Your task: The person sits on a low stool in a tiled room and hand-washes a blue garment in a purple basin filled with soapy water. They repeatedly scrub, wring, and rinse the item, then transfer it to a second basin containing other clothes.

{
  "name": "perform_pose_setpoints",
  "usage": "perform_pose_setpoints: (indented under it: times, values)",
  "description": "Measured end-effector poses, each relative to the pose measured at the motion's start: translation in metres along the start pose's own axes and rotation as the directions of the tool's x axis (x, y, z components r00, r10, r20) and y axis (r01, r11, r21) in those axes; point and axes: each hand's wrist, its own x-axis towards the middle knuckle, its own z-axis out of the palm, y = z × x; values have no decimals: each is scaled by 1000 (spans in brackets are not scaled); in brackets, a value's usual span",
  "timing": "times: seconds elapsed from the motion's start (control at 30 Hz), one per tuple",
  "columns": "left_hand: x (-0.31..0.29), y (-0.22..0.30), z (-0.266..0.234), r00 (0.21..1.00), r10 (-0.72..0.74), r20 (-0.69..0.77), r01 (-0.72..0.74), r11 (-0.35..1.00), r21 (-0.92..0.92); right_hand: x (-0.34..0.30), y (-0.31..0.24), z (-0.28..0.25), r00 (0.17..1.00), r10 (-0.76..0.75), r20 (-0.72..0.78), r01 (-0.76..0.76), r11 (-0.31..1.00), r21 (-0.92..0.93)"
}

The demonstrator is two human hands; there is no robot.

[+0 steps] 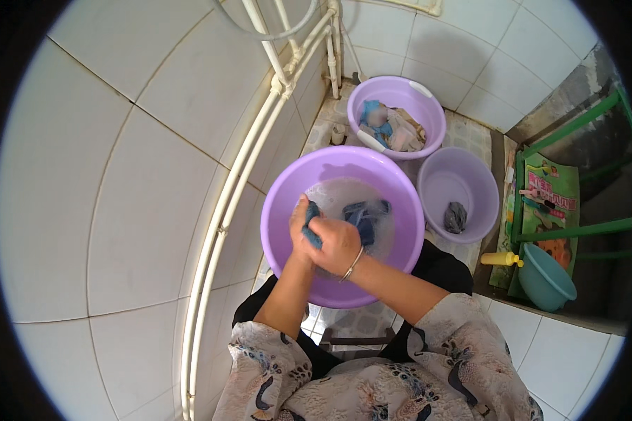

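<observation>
Over a large purple basin [272, 210], my two hands are pressed together around a small dark blue-grey cloth [311, 226]. My left hand [299, 228] wraps it from the left, fingers pointing up. My right hand [337, 244], with a bracelet at the wrist, is closed over the cloth from the right. Cloudy, sudsy water [330, 191] covers the basin's bottom. A dark blue piece of cloth [361, 223] lies partly under the water, right of my hands and apart from them.
Behind stands a purple basin [437, 112] with mixed clothes [400, 130]. A paler basin [488, 189] to the right holds a grey bundled cloth [455, 217]. Farther right are a yellow bottle [498, 259], a teal basin [546, 281] and a green-framed rack [576, 231]. Pipes [242, 179] line the left wall.
</observation>
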Motion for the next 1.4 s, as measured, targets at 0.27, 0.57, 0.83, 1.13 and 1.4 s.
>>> perform_pose_setpoints:
  times: [0.27,0.57,0.83,1.13,1.4]
  values:
    - [-43,25,75,987,-157,18,150,969,196,25,90,-28,814,579,-52,-566,810,155]
    - [-40,48,45,1000,31,-4,-30,990,136,25,72,-59,846,532,36,-459,693,555]
    - [-11,-29,27,903,-40,-427,36,999,-16,-8,19,7,998,-27,-62,23,998,-59]
    - [5,0,14,960,-132,-248,174,972,159,-8,-6,1,982,-154,-106,164,982,93]
    - [8,-1,49,883,-113,-455,128,992,2,21,149,14,667,745,-21,-708,642,294]
